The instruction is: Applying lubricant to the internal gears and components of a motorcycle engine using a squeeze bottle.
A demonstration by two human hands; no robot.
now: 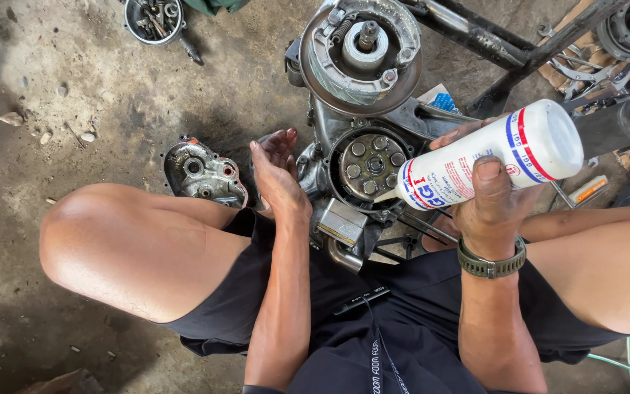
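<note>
Seemingly plastic white bottle (486,164), right hand (491,211), ribbed engine (362,164)

Engine cover (202,174), bowl of bolts (153,19) and spanners (585,73) on concrete floor (96,95)

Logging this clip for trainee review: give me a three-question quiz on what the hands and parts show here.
1. True or false: the right hand grips a white squeeze bottle tilted nozzle-down toward the engine case.
2. What does the left hand hold?
A) a wrench B) nothing C) a rag
3. What lies on the concrete floor beside the left knee?

Key: 1 true. 2 B. 3 A removed metal engine cover.
</note>
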